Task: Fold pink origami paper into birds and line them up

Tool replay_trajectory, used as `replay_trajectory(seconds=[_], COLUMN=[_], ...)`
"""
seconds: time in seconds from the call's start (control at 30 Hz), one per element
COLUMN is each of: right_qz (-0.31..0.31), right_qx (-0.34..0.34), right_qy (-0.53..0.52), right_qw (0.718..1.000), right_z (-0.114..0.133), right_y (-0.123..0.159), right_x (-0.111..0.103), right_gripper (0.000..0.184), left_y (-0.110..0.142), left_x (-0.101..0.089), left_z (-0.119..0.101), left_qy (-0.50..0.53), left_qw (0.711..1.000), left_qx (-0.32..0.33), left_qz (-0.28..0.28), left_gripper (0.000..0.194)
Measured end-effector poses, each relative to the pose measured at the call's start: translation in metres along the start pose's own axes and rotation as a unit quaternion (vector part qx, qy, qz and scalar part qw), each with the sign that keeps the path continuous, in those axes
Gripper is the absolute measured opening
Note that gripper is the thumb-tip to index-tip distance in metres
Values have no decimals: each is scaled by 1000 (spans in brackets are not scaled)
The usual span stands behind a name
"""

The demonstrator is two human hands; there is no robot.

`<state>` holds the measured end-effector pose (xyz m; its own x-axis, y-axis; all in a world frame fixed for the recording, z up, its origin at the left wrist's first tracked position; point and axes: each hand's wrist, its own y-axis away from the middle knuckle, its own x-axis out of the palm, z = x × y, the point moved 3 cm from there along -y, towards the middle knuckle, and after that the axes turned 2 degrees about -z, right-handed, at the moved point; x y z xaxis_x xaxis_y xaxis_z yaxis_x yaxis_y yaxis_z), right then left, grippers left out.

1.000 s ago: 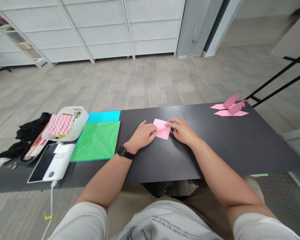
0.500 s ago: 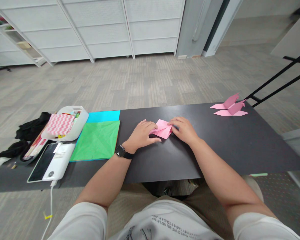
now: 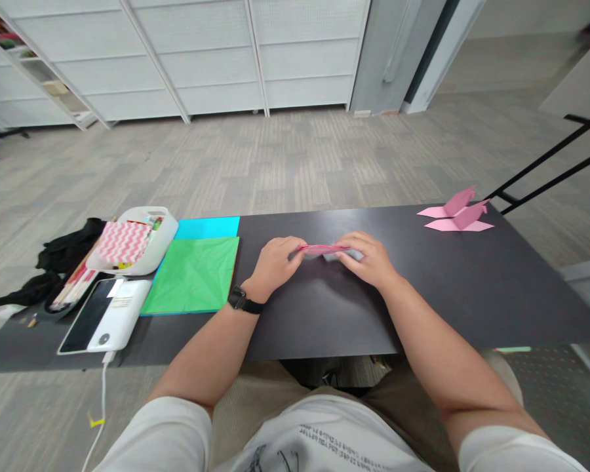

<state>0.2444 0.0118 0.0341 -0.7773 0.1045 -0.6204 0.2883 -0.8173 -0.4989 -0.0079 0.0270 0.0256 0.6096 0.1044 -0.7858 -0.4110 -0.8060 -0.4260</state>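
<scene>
A folded sheet of pink origami paper (image 3: 320,250) is held nearly edge-on just above the dark table (image 3: 324,314), so it shows as a thin strip. My left hand (image 3: 278,263) pinches its left end between thumb and fingers. At the opposite end, my right hand (image 3: 366,259) grips the paper the same way, thumb toward me. The paper's flat faces and most of its folds are hidden at this angle.
Two pink folded paper birds (image 3: 459,216) stand at the far right. Left of my hands lie green paper sheets (image 3: 191,275) over blue paper (image 3: 209,227). Beyond are a white basket (image 3: 164,239), a white device with cable (image 3: 122,314) and black cloth (image 3: 69,246).
The pink paper lay flat on the table under my fingers. Both hands have since taken its ends, lifted it and tipped it edge-on. The view has shifted slightly.
</scene>
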Motion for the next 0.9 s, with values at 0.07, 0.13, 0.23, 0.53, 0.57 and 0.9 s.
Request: replay_trajectory(seconds=[0.07, 0.13, 0.23, 0.53, 0.57, 0.9], right_qz=[-17, -28, -45, 7, 17, 79], right_qx=[19, 45, 84, 242, 250, 199], right_qy=[-14, -33, -70, -167, -142, 116], right_qw=[1000, 998, 993, 956, 958, 970], right_z=[0, -3, -11, -43, -44, -34], right_y=[1, 1, 2, 6, 6, 7], right_x=[-1, -1, 1, 24, 25, 24], right_gripper=[23, 24, 22, 26, 25, 40], left_y=[0, -1, -3, -4, -4, -1], left_x=[-4, -7, -10, 5, 9, 20], left_z=[-4, -7, -9, 14, 17, 5], left_qy=[36, 71, 100, 100, 89, -51], left_qw=[999, 997, 995, 988, 988, 997], left_qx=[8, 6, -24, -119, -121, -15], left_qz=[-7, -12, -13, 27, 40, 50], left_gripper=[18, 18, 20, 37, 41, 40])
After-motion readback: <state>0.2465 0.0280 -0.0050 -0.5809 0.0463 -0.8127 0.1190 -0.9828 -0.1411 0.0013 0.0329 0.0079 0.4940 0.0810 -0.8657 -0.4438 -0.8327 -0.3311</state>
